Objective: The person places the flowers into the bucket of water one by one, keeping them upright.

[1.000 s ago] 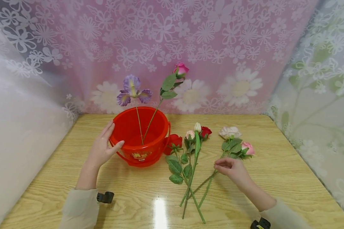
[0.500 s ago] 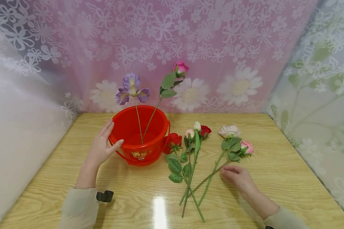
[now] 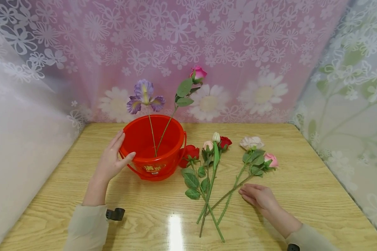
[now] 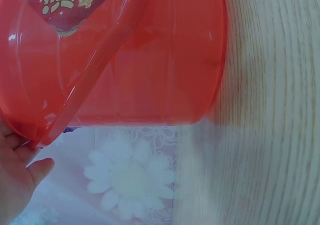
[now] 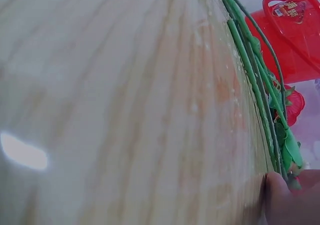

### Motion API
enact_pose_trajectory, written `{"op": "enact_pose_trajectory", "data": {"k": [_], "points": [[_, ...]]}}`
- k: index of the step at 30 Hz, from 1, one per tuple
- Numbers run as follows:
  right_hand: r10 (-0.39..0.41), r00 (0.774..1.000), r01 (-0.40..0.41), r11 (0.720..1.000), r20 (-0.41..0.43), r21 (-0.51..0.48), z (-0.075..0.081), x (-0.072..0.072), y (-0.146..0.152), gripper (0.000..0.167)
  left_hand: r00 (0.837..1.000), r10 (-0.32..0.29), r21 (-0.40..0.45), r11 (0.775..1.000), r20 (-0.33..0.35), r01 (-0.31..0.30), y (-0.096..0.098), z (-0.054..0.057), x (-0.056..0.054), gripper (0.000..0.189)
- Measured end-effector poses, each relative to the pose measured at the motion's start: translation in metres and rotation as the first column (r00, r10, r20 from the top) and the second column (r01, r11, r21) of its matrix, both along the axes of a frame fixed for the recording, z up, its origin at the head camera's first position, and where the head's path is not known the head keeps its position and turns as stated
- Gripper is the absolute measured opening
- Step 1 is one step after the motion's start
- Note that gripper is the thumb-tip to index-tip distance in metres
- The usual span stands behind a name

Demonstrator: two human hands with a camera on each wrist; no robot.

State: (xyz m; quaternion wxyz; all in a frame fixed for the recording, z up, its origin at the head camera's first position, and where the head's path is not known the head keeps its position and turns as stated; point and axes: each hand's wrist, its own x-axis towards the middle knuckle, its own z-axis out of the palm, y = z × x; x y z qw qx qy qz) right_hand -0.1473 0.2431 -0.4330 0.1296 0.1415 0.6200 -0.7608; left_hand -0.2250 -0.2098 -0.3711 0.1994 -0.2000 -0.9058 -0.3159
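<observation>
A red bucket (image 3: 157,169) stands upright at the left of the table. My left hand (image 3: 113,162) rests on its left rim with the thumb spread from the fingers; the left wrist view shows it beside the handle's end. Inside lean a purple iris (image 3: 144,96) and a bright pink rose (image 3: 198,74). My right hand (image 3: 260,198) is low over the table, its bent fingertips at the stem of a pale pink rose (image 3: 271,160). Whether they pinch that stem is hidden. That stem crosses the stem of a white flower (image 3: 252,143).
Between bucket and right hand lie a red rose (image 3: 191,155), a peach rose (image 3: 208,146), a white tulip (image 3: 216,137) and a darker red rose (image 3: 224,143), stems crossing toward the front. Floral curtains border the wooden table (image 3: 138,223) at the back and sides.
My right hand has come down toward the table beside the pale pink rose's stem, then shifted slightly left. My left hand stays on the bucket. The flowers have not visibly moved.
</observation>
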Motion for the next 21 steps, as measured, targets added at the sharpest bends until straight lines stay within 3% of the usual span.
{"op": "enact_pose_trajectory", "data": {"k": [21], "points": [[-0.077, 0.997, 0.077, 0.997, 0.022, -0.004, -0.009, -0.017, -0.008, 0.044, 1.0, 0.015, -0.007, 1.0, 0.015, -0.015, 0.001, 0.001, 0.002, 0.074]]}}
